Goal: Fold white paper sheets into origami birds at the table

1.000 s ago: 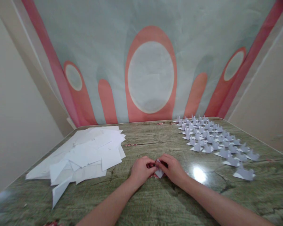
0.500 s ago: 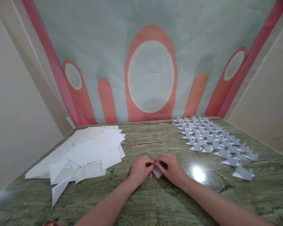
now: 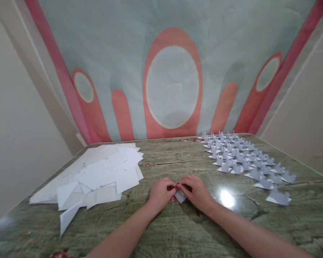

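A small folded white paper [image 3: 180, 196], its pointed lower corner turned away from the far edge of the table [image 3: 172, 152] (the upper part is hidden), sits about midway between the left and right edges.

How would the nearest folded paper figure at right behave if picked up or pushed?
The figure looks like thin white paper, so it is probably very light. Its upright folds suggest some stiffness, though a firm pinch could crush it. Pushed, it may slide, as the table shows a glossy glare.
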`<act>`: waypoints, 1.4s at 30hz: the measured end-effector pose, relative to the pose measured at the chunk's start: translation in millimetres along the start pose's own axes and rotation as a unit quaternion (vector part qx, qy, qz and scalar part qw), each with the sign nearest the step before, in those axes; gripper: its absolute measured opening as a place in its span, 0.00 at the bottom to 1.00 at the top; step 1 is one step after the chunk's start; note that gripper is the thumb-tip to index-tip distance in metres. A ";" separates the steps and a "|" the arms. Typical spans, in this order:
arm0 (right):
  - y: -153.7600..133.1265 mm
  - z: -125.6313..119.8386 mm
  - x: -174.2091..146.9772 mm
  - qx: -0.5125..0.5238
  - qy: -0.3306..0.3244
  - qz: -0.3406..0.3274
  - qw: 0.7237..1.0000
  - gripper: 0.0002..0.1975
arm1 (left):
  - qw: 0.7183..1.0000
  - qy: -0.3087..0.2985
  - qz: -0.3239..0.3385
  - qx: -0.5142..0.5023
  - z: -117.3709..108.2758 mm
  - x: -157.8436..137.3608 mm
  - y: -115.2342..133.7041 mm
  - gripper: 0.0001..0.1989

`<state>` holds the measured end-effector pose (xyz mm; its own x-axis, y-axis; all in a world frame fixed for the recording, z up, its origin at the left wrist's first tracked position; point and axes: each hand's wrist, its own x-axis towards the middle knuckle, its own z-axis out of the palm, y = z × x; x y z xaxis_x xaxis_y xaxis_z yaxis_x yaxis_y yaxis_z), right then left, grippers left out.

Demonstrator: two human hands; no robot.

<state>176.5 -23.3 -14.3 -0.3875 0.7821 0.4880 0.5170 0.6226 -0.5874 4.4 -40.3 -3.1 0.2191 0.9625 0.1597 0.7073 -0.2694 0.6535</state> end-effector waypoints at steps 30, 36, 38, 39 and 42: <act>-2.8 -1.5 0.0 0.067 0.010 0.000 0.998 0.05 | 0.999 -0.034 0.011 -0.036 -3.3 -0.6 2.7 0.12; -5.3 -3.9 0.5 0.067 0.020 -0.005 0.998 0.05 | 0.999 -0.028 0.011 -0.025 -3.1 -1.0 2.5 0.11; -6.5 -4.8 0.7 0.069 0.019 -0.006 0.997 0.06 | 0.999 -0.027 0.013 -0.023 -3.4 -1.1 3.4 0.12; -7.0 -5.0 0.7 0.070 0.018 -0.006 0.997 0.06 | 0.999 -0.026 0.014 -0.022 -3.6 -1.2 4.0 0.12; -7.6 -4.9 0.5 0.078 0.018 -0.007 0.997 0.07 | 1.000 -0.017 0.016 -0.014 -4.5 -1.1 5.6 0.11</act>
<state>176.1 -27.7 -6.5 -0.3649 0.7742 0.5172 0.3862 0.6313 -0.6725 5.1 -42.7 3.7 0.2646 0.9517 0.1556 0.6807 -0.2986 0.6690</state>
